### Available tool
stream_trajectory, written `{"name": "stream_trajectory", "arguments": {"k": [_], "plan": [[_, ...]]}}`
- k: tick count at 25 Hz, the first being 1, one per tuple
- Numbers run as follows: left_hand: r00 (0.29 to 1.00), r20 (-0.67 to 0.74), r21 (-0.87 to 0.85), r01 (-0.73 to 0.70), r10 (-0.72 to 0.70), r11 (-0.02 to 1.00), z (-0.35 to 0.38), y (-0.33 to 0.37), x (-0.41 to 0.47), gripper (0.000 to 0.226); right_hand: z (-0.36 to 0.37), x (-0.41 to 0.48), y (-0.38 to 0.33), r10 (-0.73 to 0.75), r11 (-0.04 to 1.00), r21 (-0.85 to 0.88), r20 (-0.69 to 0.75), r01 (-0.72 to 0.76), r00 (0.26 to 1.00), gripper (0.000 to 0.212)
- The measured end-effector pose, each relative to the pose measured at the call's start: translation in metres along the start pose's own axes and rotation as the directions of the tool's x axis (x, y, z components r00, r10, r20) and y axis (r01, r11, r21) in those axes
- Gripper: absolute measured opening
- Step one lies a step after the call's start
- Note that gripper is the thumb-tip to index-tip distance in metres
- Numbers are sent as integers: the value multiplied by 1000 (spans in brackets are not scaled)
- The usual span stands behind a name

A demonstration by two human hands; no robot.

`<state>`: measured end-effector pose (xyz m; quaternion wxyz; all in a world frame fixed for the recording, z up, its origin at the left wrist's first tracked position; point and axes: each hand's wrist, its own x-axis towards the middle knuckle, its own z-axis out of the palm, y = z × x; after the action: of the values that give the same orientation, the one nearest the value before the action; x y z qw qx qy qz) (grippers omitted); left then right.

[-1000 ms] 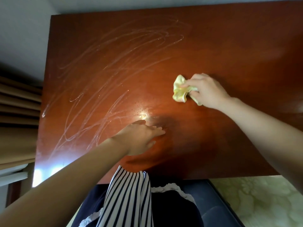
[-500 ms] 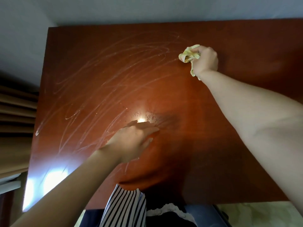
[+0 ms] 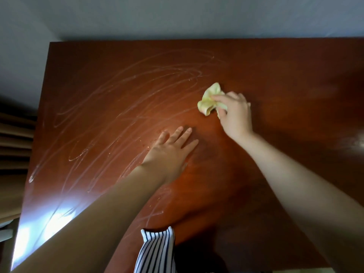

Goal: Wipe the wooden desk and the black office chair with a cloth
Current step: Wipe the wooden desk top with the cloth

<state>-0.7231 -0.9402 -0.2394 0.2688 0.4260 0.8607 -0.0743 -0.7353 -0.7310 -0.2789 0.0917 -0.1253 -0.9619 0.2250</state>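
The reddish-brown wooden desk [image 3: 285, 71] fills most of the view, its left half streaked with pale wipe marks. My right hand [image 3: 235, 113] grips a crumpled yellow cloth [image 3: 208, 99] and presses it on the desk just right of centre. My left hand [image 3: 171, 152] rests flat on the desk with fingers straight, below and left of the cloth. No black office chair can be made out.
A grey wall [image 3: 177, 16] runs behind the desk's far edge. Brown curtain folds [image 3: 13, 154] hang at the left of the desk. My striped clothing [image 3: 157, 251] touches the near edge. Bright glare [image 3: 49, 219] lies on the desk's near-left corner.
My right hand has pulled the cloth back from the far part of the desk toward the centre. My left hand stays flat on the desk, fingers now more spread.
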Motion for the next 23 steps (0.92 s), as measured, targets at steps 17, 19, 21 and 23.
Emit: {"name": "stream_trajectory", "arguments": {"k": [17, 19, 21, 23], "plan": [[994, 50, 165, -103, 96, 981, -5, -12, 17, 68, -7, 114, 35, 196, 973, -122, -7, -195, 981, 37], [994, 52, 150, -105, 99, 983, -4, -11, 18, 67, 0, 139, 36, 328, 938, -84, -96, -336, 940, 39], [995, 48, 113, -93, 88, 989, -3, -10, 18, 66, 10, 153, 30, 473, 876, -9, -181, -483, 862, 42], [996, 52, 80, -78, 74, 994, -1, -9, 15, 66, 19, 149, 23, 493, 865, 10, -201, -502, 846, 43]]}}
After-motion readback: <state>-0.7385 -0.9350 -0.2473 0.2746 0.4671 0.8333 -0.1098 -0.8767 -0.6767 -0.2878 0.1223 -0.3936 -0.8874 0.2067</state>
